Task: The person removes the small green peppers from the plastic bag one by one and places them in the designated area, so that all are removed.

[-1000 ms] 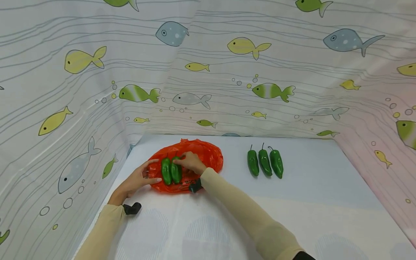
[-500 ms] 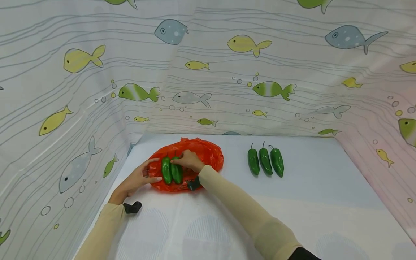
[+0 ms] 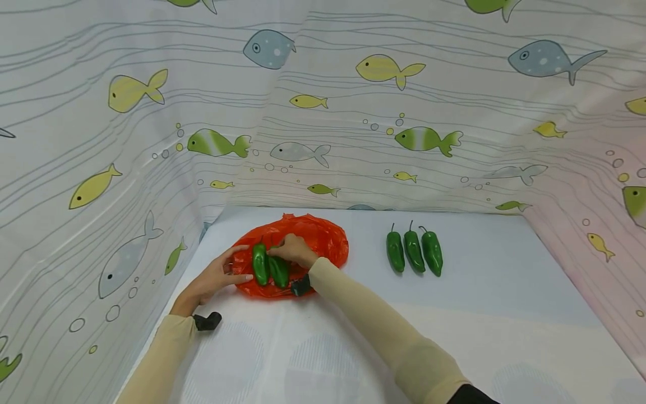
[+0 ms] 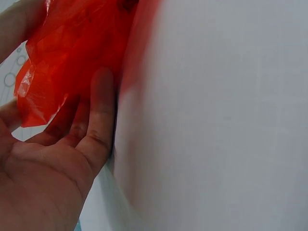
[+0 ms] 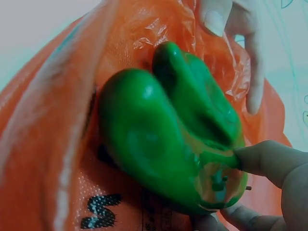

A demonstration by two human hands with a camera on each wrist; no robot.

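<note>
On the left of the table in the head view, a red plastic bag lies spread with two green chili peppers on it. My left hand holds the bag's left side, thumb and fingers curved round it; in the left wrist view its lower fingers reach in behind the red plastic. My right hand pinches the right pepper at its stem end, tilting it. The left pepper lies beside it, close to my left thumb. In the right wrist view the pinched pepper shows large, its stem end between thumb and fingertips.
Three more green chili peppers lie side by side on the white table, right of the bag. A fish-printed curtain stands behind the table and along both sides. Black bands sit at the wrists.
The right pepper has turned under my right hand, its lower end swinging slightly right and opening a gap from the left pepper. My left hand stays in place.
</note>
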